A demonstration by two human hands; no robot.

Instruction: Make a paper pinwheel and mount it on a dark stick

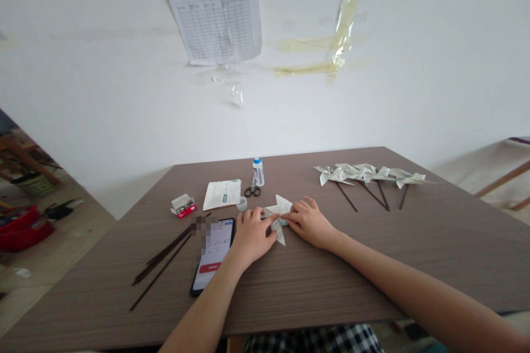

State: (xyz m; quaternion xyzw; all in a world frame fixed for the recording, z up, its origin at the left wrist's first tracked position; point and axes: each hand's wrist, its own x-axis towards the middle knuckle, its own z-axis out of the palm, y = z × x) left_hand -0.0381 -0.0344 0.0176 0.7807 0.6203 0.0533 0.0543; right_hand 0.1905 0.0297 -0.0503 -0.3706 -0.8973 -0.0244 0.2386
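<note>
Left hand (252, 233) and right hand (309, 223) on paper pinwheel (283, 205), grip unclear, long axis toward wall (124, 99)

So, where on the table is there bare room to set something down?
Bare: between the white bottle and the pinwheels; between the pinwheels and the right forearm. Crowded: left of the left hand, with phone and sticks.

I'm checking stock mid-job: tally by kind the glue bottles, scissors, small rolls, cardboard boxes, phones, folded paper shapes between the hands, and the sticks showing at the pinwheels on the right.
Glue bottle: 1
Scissors: 1
Small roll: 1
Cardboard box: 1
Phone: 1
Folded paper shape: 1
Sticks at the right: 4
Total: 10
</note>
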